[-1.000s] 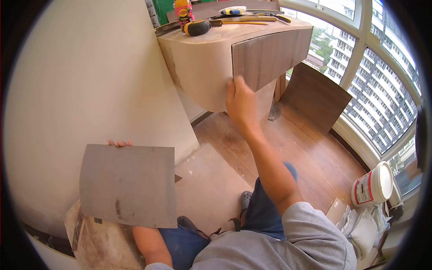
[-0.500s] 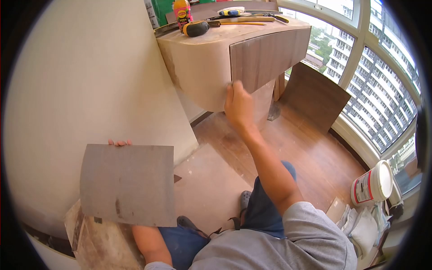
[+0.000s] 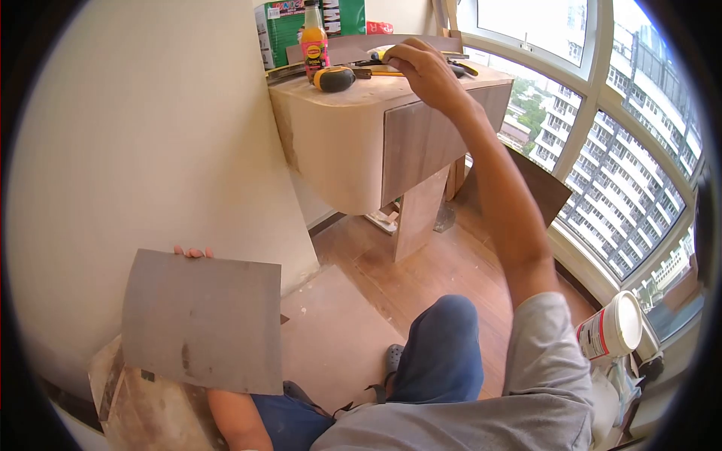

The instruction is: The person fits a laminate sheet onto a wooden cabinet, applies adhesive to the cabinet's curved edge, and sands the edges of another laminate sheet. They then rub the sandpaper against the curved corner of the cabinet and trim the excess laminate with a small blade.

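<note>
My left hand grips the top edge of a thin grey-brown sheet, which hides all but its fingertips. My right hand is over the top of a curved cabinet, at the tools lying there. Its fingers are bent downward, and what they hold, if anything, is hidden. Left of that hand are a yellow and black tape measure and a bottle with a pink label. A brown wood-grain panel covers part of the cabinet's front.
A green box stands behind the bottle. A dark panel leans under the windows. At the right is a white bucket near some bags. A board stands upright below the cabinet. Beneath the grey-brown sheet is a stained wooden surface.
My right hand has moved up from the cabinet's front edge to the tools on its top. The view has shifted slightly, while my left hand still holds the sheet.
</note>
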Motion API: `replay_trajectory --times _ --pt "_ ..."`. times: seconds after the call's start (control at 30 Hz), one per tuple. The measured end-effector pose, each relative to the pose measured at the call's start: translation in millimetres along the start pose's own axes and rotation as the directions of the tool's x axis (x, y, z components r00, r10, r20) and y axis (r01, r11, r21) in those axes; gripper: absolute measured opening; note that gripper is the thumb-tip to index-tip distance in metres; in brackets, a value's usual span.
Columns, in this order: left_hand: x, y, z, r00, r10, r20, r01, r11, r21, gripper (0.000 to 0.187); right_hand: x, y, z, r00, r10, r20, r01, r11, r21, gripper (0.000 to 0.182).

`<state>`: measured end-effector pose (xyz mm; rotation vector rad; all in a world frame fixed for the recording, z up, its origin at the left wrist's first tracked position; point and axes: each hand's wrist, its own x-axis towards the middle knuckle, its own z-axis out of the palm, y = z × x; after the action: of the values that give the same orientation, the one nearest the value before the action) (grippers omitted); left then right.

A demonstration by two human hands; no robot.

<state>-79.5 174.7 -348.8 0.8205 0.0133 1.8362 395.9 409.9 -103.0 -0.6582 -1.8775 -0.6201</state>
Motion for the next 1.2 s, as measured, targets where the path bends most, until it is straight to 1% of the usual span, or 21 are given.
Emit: replay_trajectory --times 0.07,0.1,0.13,0.17,0.2,0.23,0.37,0.43,0.47,0.53,0.57,0.63,0.7,0.73,0.8,0.87,0.93,1.03,1.1,1.13,1.2 --pt "-2.6 -0.2 1.9 1.000 0.022 -0.014 -0.022 1.000 0.020 0.049 11.1 29.5 21.3 0.956 -0.062 0.287 0.085 0.994 -0.069 0.020" --pt "-1.9 -1.2 0.2 0.998 0.033 -0.050 -0.033 0.999 0.013 0.049 17.5 33.4 27.2 0.896 0.057 0.440 -0.037 0.998 -0.054 0.020" --pt "-2.6 -2.1 -2.3 0.995 0.039 -0.089 -0.039 0.999 0.008 0.049 22.2 37.3 33.1 0.893 0.059 0.445 -0.042 0.998 -0.047 0.020" --pt "-3.1 -1.9 -7.4 0.995 0.036 -0.097 -0.035 0.999 0.013 0.049 26.3 41.2 38.7 0.838 0.016 0.545 0.047 0.994 -0.101 0.020" --pt "-1.0 -0.9 -10.9 0.999 0.018 -0.051 -0.017 1.000 0.019 0.049 29.0 43.8 43.8 0.771 -0.017 0.637 0.142 0.979 -0.146 0.020" --pt "0.7 0.3 -13.6 1.000 -0.001 -0.002 0.001 1.000 0.025 0.049 28.7 44.6 50.4 0.778 0.016 0.628 0.096 0.985 -0.143 0.022" --pt "-1.8 4.3 -11.7 0.999 -0.032 0.007 0.032 0.999 -0.030 0.054 30.0 58.0 65.1 0.802 0.049 0.595 -0.003 0.997 -0.079 0.024" --pt "-2.3 6.4 -8.9 0.999 -0.035 -0.029 0.035 0.999 0.007 0.052 25.9 51.6 67.0 0.867 0.191 0.461 -0.194 0.980 -0.041 0.027" --pt "-1.7 6.4 -8.9 0.999 -0.036 -0.029 0.036 0.999 0.009 0.052 22.4 50.5 63.9 0.867 0.192 0.460 -0.196 0.980 -0.040 0.027" --pt "-1.8 5.5 -9.9 1.000 -0.009 0.022 0.008 0.998 0.064 0.051 10.4 29.1 41.6 0.907 0.262 0.330 -0.267 0.963 -0.032 0.029" --pt "0.0 4.5 -11.9 1.000 -0.018 0.024 0.017 0.998 0.063 0.051 -3.2 30.0 43.9 0.952 0.257 0.168 -0.256 0.966 -0.024 0.034" --pt "5.3 1.5 -21.3 0.999 -0.027 0.028 0.026 0.999 0.029 0.051 -37.1 -1.9 36.7 0.970 0.239 -0.037 -0.231 0.961 0.155 0.041" --pt "4.7 3.6 -29.9 0.999 -0.027 0.021 0.027 1.000 0.010 0.052 -80.5 -46.4 40.9 0.990 0.088 -0.108 -0.083 0.995 0.053 0.064" --pt "3.9 5.8 -30.6 0.999 -0.034 0.017 0.034 0.999 0.006 0.052 -94.2 -62.3 47.3 0.990 0.093 -0.109 -0.087 0.994 0.059 0.064" --pt "1.7 -3.5 -12.8 1.000 -0.025 -0.010 0.026 0.999 0.046 0.052 -117.8 -86.7 62.6 0.997 0.079 0.009 -0.077 0.986 -0.150 0.081" --pt "-5.4 -13.0 4.0 0.999 -0.002 -0.039 0.005 0.997 0.079 0.052 -126.5 -90.6 81.1 0.995 0.097 -0.014 -0.098 0.992 -0.083 0.086" --pt "-6.4 -18.2 14.3 0.994 0.013 -0.106 -0.013 1.000 -0.004 0.054 -135.3 -88.8 89.0 0.993 0.108 -0.047 -0.109 0.994 -0.026 0.091" --pt "-5.7 -17.6 6.6 0.998 0.011 -0.066 -0.010 1.000 0.016 0.054 -173.7 -91.5 99.5 0.992 0.119 0.030 -0.117 0.991 -0.063 0.091" --pt "-5.4 -14.7 1.4 0.996 -0.005 -0.084 0.006 1.000 0.014 0.055 -214.1 -93.2 110.1 0.982 0.087 0.165 -0.071 0.992 -0.103 0.094" --pt "-4.9 -13.6 -1.1 0.995 -0.020 -0.099 0.021 1.000 0.009 0.055 -233.4 -93.2 115.7 0.982 0.090 0.165 -0.074 0.992 -0.102 0.094" --pt "-4.8 -12.1 -6.8 0.996 -0.031 -0.088 0.034 0.999 0.029 0.056 -263.0 -97.2 120.4 0.975 0.035 0.221 -0.003 0.990 -0.143 0.098"
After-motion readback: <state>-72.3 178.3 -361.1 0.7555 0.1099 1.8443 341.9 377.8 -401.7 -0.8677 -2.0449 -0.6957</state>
